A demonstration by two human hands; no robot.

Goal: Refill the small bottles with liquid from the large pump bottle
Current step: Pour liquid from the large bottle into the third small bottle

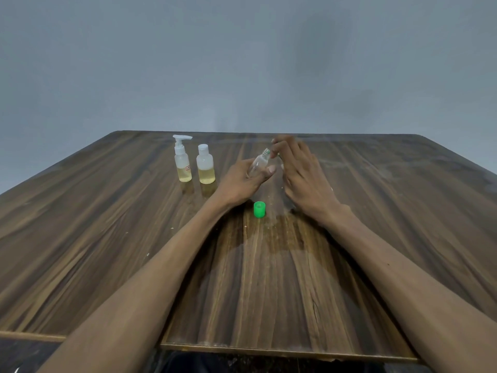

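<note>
My left hand grips a small clear bottle, tilted with its neck up and to the right. The bottle looks empty and has no cap. My right hand is at the bottle's neck, fingertips touching or pinching something small there; what it holds is blurred. A green cap stands on the wooden table just in front of my hands. To the left stand the pump bottle and a white-capped bottle, each with yellowish liquid in its lower part.
The table's far edge runs along a plain grey wall. Its near edge is below my forearms, with a dark floor beyond. A faint wet patch shows on the wood near the green cap.
</note>
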